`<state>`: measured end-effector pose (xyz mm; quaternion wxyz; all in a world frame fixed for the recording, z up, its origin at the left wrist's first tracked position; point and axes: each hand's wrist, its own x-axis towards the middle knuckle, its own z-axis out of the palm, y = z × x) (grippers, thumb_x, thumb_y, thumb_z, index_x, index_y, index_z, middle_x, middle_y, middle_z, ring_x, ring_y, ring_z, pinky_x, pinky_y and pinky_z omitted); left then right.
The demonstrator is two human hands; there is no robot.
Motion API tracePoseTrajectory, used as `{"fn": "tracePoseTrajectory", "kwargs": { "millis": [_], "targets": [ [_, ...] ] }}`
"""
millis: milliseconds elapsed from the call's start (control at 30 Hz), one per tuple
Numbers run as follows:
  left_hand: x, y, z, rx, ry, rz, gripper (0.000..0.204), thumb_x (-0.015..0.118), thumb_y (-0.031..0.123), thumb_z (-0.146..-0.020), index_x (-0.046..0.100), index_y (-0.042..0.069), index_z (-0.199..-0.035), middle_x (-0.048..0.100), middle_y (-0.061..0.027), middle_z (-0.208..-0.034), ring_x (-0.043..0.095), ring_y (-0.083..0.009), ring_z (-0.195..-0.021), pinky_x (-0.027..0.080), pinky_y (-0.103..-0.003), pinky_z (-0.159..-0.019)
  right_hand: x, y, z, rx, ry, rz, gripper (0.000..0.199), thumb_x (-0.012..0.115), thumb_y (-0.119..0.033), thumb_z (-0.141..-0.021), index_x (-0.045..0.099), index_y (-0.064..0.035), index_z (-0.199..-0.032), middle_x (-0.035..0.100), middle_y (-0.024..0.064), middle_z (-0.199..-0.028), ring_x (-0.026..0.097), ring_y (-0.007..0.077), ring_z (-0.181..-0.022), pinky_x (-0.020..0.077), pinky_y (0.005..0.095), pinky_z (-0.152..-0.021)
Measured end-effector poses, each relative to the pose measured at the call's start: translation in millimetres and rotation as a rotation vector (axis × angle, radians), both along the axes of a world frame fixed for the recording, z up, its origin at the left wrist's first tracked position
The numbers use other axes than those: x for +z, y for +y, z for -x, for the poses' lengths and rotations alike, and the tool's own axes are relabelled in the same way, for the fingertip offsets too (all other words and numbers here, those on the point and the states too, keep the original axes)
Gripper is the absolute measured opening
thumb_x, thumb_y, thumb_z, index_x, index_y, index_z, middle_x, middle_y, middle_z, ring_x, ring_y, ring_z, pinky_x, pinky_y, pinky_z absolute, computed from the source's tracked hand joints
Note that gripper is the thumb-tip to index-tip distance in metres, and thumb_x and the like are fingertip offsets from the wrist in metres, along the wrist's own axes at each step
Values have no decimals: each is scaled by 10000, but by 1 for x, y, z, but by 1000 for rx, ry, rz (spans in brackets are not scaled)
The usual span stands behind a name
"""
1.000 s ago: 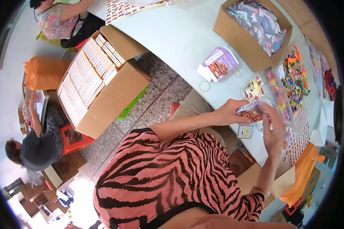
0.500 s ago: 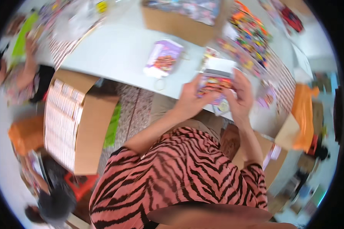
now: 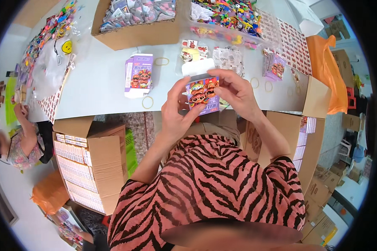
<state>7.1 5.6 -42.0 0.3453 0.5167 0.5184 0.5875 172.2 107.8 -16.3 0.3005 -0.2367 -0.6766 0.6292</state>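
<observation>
Above the table's near edge, a small purple card box (image 3: 203, 93) with colourful cartoon figures on its front is held between both hands. Its white top flap (image 3: 198, 66) stands up and away from me. My left hand (image 3: 176, 104) grips the box's left side, thumb at the lower front. On the other side, my right hand (image 3: 238, 91) holds the upper right edge, its thumb against the front. What is inside the box cannot be seen. A similar purple box (image 3: 140, 77) lies on the table to the left, beside thin rubber bands (image 3: 148, 102).
At the back stand a carton of small packets (image 3: 132, 39) and a clear tray of colourful trinkets (image 3: 234, 19). Sticker sheets (image 3: 230, 58) and purple cards (image 3: 275, 67) lie nearby. Cartons flank me, the left one full of stacked boxes (image 3: 75, 167). Another person (image 3: 23, 142) sits at left.
My view has swung to the right and sharpened. Both hands keep hold of the box, whose printed front now faces me more fully; its flap remains up.
</observation>
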Motion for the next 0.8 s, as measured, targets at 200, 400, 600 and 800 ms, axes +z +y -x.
{"fn": "tracePoseTrajectory", "kwargs": {
  "millis": [200,400,600,800],
  "targets": [
    [-2,-2,4,-56,-83,21,531,702,2,-759,387,11,-1186,564,-145,-1072,627,-150,-871,525,-238,-621,-2,-2,-11,66,-33,-65,282,561,-52,-887,513,9,-1158,552,56,-1060,553,109,-922,452,256,-814],
    [1,-14,6,-130,-57,104,455,656,38,-818,348,40,-1153,532,-108,-1013,585,-167,-926,507,-278,-743,-6,-13,-16,103,-41,-61,283,578,-49,-874,508,5,-1143,533,67,-1105,547,128,-983,461,295,-841],
    [-10,-24,2,-136,-178,139,363,617,44,-850,387,26,-1130,562,-98,-960,580,-127,-866,498,-256,-704,-12,-24,-15,53,30,196,380,597,-30,-850,479,4,-1209,540,68,-1161,543,137,-1022,456,297,-875],
    [-26,-43,9,-146,-209,225,225,577,75,-885,453,23,-1065,558,-65,-948,557,-96,-855,466,-224,-665,-33,-39,-21,89,-72,283,433,608,8,-823,470,-2,-1233,565,52,-1122,549,144,-1046,461,296,-892]
  ]
}}
